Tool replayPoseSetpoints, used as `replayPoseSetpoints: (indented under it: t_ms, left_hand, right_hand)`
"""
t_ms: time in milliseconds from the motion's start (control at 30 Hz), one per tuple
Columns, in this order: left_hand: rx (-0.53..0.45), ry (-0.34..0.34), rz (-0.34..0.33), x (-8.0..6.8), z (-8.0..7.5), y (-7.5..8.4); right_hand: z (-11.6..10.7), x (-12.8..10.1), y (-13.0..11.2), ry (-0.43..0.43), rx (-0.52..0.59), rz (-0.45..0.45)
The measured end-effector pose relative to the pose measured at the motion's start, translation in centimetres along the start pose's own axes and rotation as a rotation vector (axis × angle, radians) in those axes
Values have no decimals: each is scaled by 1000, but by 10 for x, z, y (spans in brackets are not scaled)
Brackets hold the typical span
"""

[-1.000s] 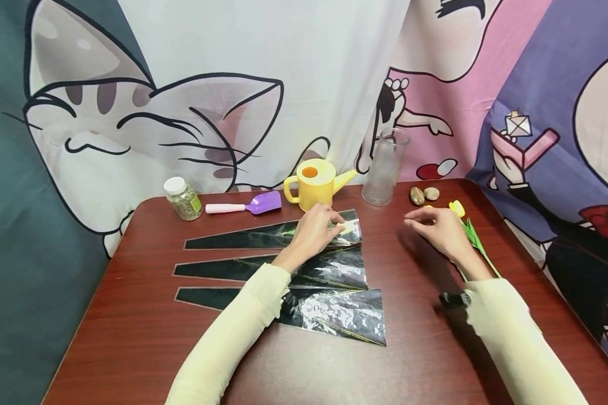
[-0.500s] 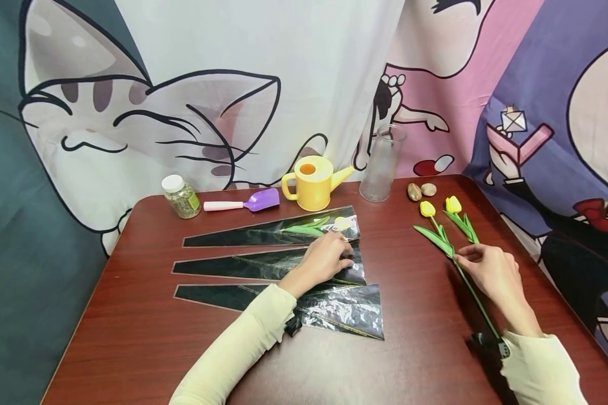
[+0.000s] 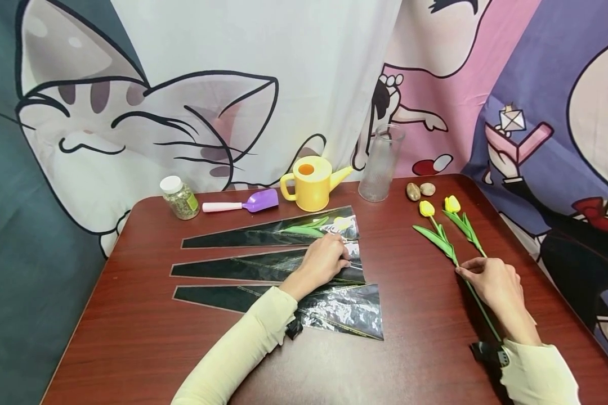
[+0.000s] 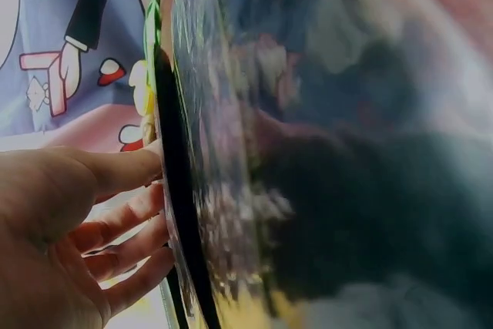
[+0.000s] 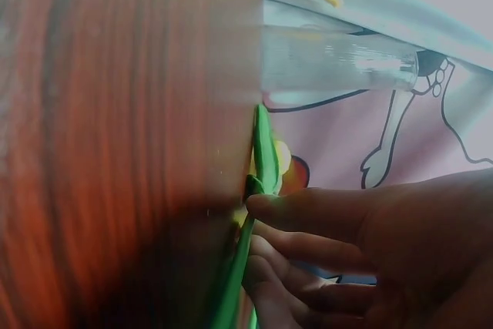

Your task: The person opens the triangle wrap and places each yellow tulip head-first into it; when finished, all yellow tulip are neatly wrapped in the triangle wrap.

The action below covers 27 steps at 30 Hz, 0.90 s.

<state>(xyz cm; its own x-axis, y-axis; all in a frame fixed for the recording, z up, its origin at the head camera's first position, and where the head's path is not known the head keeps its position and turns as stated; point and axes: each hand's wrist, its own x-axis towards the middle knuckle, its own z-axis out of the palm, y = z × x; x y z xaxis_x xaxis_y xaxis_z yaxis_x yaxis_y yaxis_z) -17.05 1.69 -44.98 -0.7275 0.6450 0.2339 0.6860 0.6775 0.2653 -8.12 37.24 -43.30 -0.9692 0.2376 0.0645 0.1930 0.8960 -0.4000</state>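
Note:
My left hand [image 3: 323,261] rests on the middle black-and-clear flower sleeve [image 3: 233,267], near its wide end. In the left wrist view, its thumb and extended fingers [image 4: 135,209] touch the sleeve's surface. Just above lies another sleeve [image 3: 233,239], with a yellow tulip [image 3: 304,229] inside it. My right hand [image 3: 499,289] pinches the green stem of a yellow tulip [image 3: 438,242] that lies on the table. The right wrist view shows thumb and finger at the stem, below the leaf [image 5: 266,148]. A second loose tulip [image 3: 463,225] lies beside it, to the right.
A third sleeve [image 3: 339,315] lies nearest me on the brown table [image 3: 132,349]. Along the back stand a lidded jar [image 3: 180,198], a purple scoop [image 3: 260,200], a yellow watering can [image 3: 311,184], a clear vase [image 3: 380,166] and two stones [image 3: 413,191]. A printed curtain [image 3: 294,45] hangs behind.
My left hand has moved from the top sleeve down to the middle one. My right hand has moved right and toward me, and has taken hold of the left loose tulip's stem.

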Motion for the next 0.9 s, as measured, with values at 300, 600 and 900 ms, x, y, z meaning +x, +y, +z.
replayPoseSetpoints:
  t_ms: [300,600,900]
  left_hand:
    - [-84,18,-57,2,-5,4]
    - [-118,26,-102,4,-7,4]
    - [-111,10,-91,5,-7,5]
  right_hand:
    - [0,2,1,4,2,-11]
    - [-5,4,3,-28,38,-31]
    - [-10,2,1,-27,105,9]
